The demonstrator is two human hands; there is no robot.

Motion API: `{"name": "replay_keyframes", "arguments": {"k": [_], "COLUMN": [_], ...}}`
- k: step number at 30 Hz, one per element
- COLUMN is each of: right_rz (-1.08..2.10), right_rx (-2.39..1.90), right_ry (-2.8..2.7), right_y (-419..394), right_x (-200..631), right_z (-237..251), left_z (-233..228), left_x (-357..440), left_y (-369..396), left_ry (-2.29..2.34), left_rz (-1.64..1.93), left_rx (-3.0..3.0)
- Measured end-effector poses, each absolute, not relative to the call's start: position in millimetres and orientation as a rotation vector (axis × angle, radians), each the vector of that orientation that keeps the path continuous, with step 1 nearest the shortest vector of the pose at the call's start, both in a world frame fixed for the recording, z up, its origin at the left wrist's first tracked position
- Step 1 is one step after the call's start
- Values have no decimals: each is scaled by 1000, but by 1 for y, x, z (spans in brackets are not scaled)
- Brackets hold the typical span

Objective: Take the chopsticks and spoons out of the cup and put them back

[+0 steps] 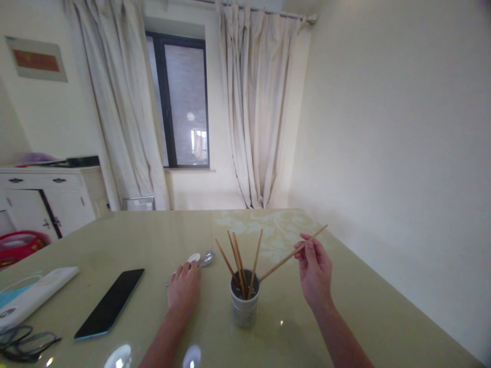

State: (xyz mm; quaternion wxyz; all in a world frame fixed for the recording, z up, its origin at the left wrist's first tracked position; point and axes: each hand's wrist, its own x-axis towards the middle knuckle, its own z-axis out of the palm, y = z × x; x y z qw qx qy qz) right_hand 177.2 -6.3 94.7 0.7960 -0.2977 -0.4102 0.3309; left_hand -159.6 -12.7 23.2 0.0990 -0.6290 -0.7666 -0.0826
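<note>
My right hand (pixel 315 268) pinches a wooden chopstick (pixel 284 261) between thumb and fingers. The stick slants, and its lower end is at the right rim of a grey-white cup (pixel 244 309); whether it touches the rim I cannot tell. Several more chopsticks (pixel 238 258) lean upright inside that cup, which has holes in its dark inner part. To the left of the cup, my left hand (pixel 184 286) lies palm down with curled fingers over metal spoons (pixel 207 258). Their shiny bowls stick out past the fingertips; most of the handles are hidden under the hand. A white round piece (pixel 194 257) shows beside them.
A black phone (pixel 111 304) lies on the glossy table (pixel 153 232), left of my left arm. Farther left are a white elongated device (pixel 42 294) and dark-framed glasses (pixel 26 342). A wall (pixel 402 179) borders the table's right side; a white cabinet (pixel 69 199) stands back left.
</note>
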Motion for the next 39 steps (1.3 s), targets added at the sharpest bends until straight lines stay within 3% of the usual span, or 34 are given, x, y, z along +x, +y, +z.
{"name": "replay_keyframes", "arguments": {"k": [6,12,17,22,25,29,34,39], "right_rz": [797,888,1044,1102,1068,800,421,308], "right_rx": [-794,-941,-1021,-920,-923,-1002,-1023,-828], "right_ry": [-1332,-1241,-1383,-1446,-1422,-1345,-1094,-1010], "right_y": [-26,-17,-2,2,2,0,-1,-4], "right_x": [142,125,117,111,109,123,167,184], "right_z": [84,47,19,11,16,37,72,88], "left_z": [19,26,28,27,27,28,30,26], "left_x": [-165,-148,-112,-96,-95,-108,-145,-166], "left_y": [-11,-15,-18,-22,-21,-17,-13,-18], "left_ry": [-2275,-2215,-2148,-1806,-1782,-1809,-2137,-2293], "left_rz": [-253,-365,-727,-1517,-1654,-1479,-854,-374], "left_rx": [-1804,-2003,-2440,-2792,-2801,-2726,-2156,-1764]}}
